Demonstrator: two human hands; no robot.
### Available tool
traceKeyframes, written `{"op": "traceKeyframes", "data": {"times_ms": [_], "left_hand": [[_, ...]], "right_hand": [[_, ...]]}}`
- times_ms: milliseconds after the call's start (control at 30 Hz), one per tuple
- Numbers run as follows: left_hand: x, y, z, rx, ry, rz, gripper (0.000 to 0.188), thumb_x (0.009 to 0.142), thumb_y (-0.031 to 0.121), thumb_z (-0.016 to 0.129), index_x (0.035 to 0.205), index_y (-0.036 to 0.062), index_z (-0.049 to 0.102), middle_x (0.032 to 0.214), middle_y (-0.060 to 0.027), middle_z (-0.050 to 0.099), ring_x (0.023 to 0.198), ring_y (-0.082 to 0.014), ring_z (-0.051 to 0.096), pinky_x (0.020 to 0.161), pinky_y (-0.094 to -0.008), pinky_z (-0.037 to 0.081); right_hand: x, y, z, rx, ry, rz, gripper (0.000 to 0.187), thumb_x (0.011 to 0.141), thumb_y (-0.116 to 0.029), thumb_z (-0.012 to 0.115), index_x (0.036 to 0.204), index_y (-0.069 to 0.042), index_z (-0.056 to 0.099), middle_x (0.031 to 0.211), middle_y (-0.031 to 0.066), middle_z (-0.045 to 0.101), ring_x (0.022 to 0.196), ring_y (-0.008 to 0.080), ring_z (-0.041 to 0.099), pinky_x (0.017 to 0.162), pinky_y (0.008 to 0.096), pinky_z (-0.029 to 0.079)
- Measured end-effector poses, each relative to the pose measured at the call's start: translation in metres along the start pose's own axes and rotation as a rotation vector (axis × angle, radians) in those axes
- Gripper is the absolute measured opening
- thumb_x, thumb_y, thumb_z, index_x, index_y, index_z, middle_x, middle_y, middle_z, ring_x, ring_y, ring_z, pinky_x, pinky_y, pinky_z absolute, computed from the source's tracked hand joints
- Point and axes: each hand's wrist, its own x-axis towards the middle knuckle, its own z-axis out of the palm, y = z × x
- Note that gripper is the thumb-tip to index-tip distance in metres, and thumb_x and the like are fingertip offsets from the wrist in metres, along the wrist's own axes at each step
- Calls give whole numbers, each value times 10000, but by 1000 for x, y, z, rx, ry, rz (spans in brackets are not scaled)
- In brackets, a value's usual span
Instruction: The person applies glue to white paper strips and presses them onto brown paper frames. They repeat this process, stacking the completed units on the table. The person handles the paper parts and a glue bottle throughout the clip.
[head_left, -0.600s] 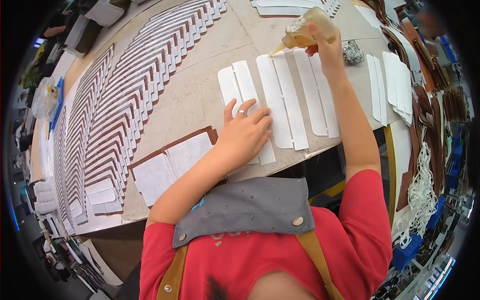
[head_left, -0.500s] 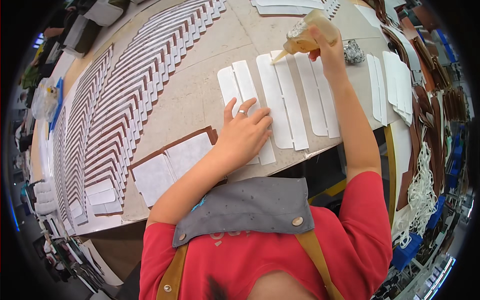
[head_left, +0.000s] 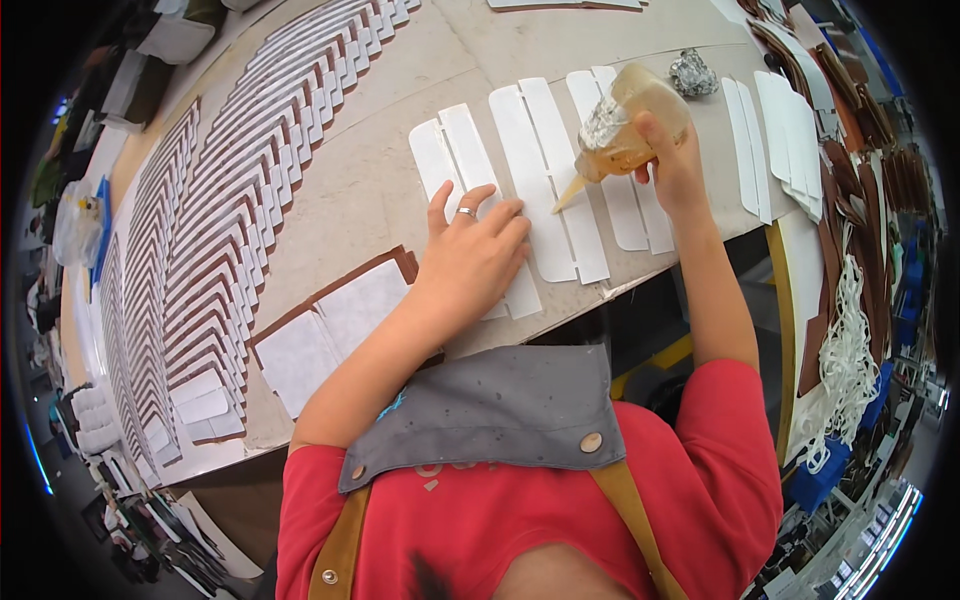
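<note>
My right hand (head_left: 668,158) is wrapped round a translucent squeeze bottle (head_left: 628,118) holding amber liquid, tipped nozzle-down. Its pointed tip is at the right half of a white panel pair (head_left: 548,185), close to the slit between the two long strips. Fingers spread, my left hand (head_left: 470,250) lies flat on the neighbouring pair of white strips (head_left: 452,150) and covers their lower part. Another white pair (head_left: 622,205) lies to the right, partly hidden behind the bottle and my right hand.
Long overlapping rows of brown-edged white pieces (head_left: 290,130) fill the table's left side. A brown-backed white panel (head_left: 345,310) lies by my left forearm. At the right are a crumpled foil ball (head_left: 692,73), more white strips (head_left: 790,135) and hanging white cords (head_left: 850,340).
My right hand has brought the bottle nearer to me, its tip sliding from the panel's far end to about its middle. The left hand stays on its strips. The whole view has shifted slightly.
</note>
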Motion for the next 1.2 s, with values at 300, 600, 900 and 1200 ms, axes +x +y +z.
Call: {"op": "traceKeyframes", "data": {"times_ms": [300, 600, 900, 1200], "left_hand": [[1, 2, 3, 5, -6, 0, 145, 817, 163, 578, 948, 103, 568, 1224, -11, 520, 1218, -269, 405, 1038, -510, 139], [1, 0, 3, 11, 6, -5, 127, 821, 172, 579, 938, 122, 569, 1207, 14, 539, 1219, -270, 405, 1045, -515, 98], [1, -1, 6, 10, 15, -2, 131, 818, 180, 584, 940, 135, 575, 1208, 29, 539, 1221, -263, 403, 1049, -527, 82], [1, -1, 4, 5, 15, 0, 136, 812, 176, 589, 938, 128, 571, 1210, 21, 538, 1218, -267, 402, 1048, -532, 81]], "right_hand": [[-43, 4, -14, 107, -44, 113, 508, 788, -380, 678, 1088, -21, 479, 810, 46, 552, 517, 73, 508, 346, 188, 350], [42, -2, -2, 63, 89, -218, 465, 813, -382, 657, 1053, -17, 497, 777, 48, 568, 516, 90, 520, 418, 200, 400], [91, 19, 13, -38, 136, -298, 474, 801, -379, 677, 1018, 0, 493, 758, 60, 586, 509, 109, 550, 451, 215, 451], [79, 14, 6, -53, 102, -219, 475, 801, -358, 682, 1042, -10, 466, 759, 59, 557, 471, 105, 502, 407, 215, 401]]}}
